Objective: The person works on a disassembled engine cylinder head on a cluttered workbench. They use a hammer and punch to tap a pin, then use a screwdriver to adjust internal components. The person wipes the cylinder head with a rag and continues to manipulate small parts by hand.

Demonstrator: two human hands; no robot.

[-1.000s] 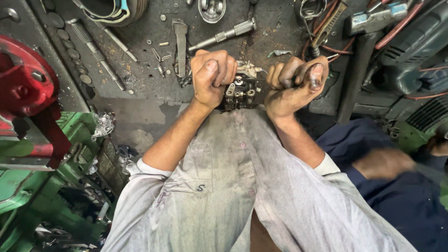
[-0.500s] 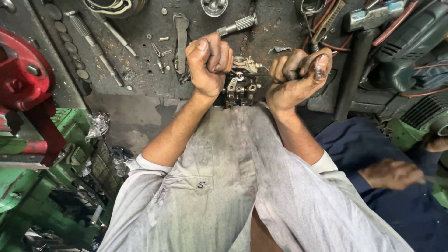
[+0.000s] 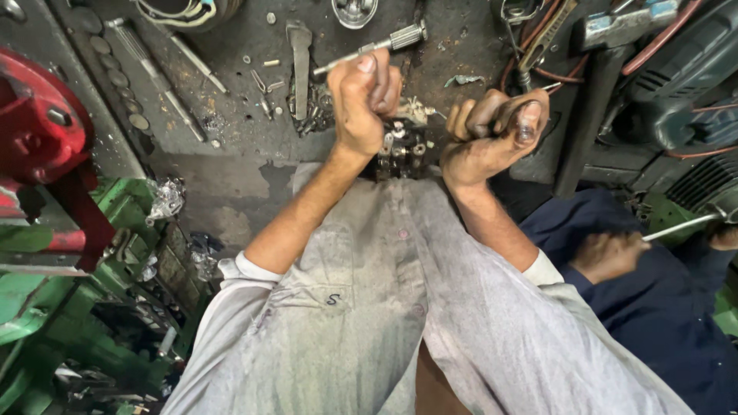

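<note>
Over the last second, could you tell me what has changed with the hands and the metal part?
Little changed. The left hand rose slightly and stays clenched in a fist; the right hand shifted a touch outward, fist closed too. The greasy metal assembly remains between them on the workbench. A co-worker's hand at the right edge moved a little.

head cam, looks down (close), workbench (image 3: 231, 146)
</note>
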